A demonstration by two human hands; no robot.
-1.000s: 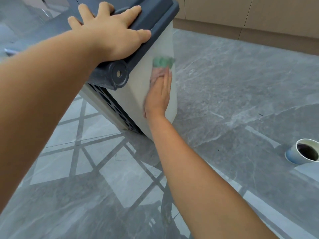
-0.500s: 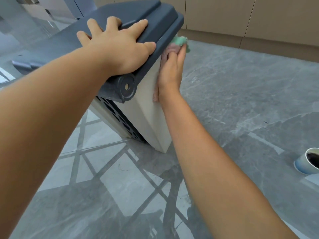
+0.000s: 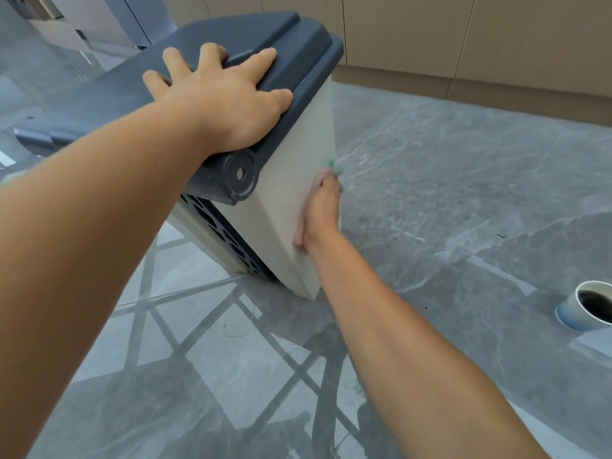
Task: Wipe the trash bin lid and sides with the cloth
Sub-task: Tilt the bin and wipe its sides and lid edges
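A cream trash bin (image 3: 284, 200) with a dark grey lid (image 3: 265, 38) stands tilted on the floor at centre. My left hand (image 3: 228, 104) lies flat on the lid's near corner, fingers spread. My right hand (image 3: 321, 213) presses a pink and green cloth (image 3: 329, 167) against the bin's right edge, about halfway down the side. Most of the cloth is hidden under the palm; its green tip and a pink strip show.
A blue and white cup (image 3: 587, 308) with dark liquid sits on the grey marble floor (image 3: 447, 193) at the right. Beige cabinet fronts (image 3: 463, 38) run along the back. The bin's dark perforated rear panel (image 3: 228, 233) faces left.
My right hand with the cloth has slid from just under the lid down the bin's right edge to mid-height. My left hand has stayed on the lid.
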